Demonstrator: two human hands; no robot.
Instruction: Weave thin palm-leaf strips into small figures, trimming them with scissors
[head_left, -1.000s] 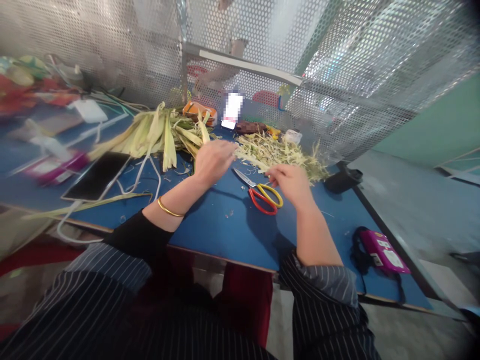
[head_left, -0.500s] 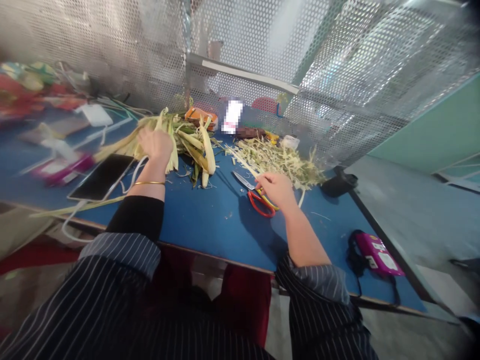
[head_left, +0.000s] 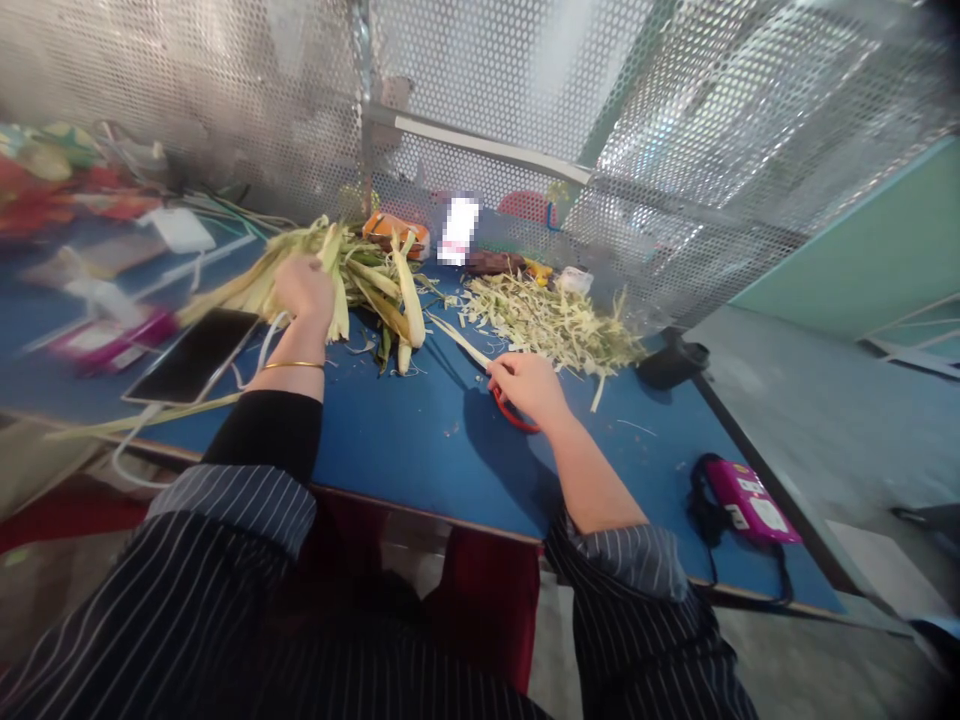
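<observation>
My left hand (head_left: 304,288) is closed at the pile of pale green husks (head_left: 255,275) on the left of the blue table; its fingertips are hidden among the leaves. Between the fingers of my right hand (head_left: 525,380) is a pale husk strip (head_left: 463,342), which points up and to the left. Under that hand lie the scissors, with a red handle loop (head_left: 514,415) showing and the blades mostly covered. Larger folded husks (head_left: 407,300) lie between my hands. Beyond my right hand spreads a heap of thin shredded strips (head_left: 555,318).
A phone (head_left: 193,355) with a white cable lies left of my left arm. An orange packet (head_left: 397,235) and a lit screen (head_left: 458,230) stand at the back. A black cylinder (head_left: 673,362) and a magenta box (head_left: 752,500) are on the right.
My right hand has moved slightly left with the strip and now covers more of the scissors. My left hand has drawn its fingers in at the husk pile.
</observation>
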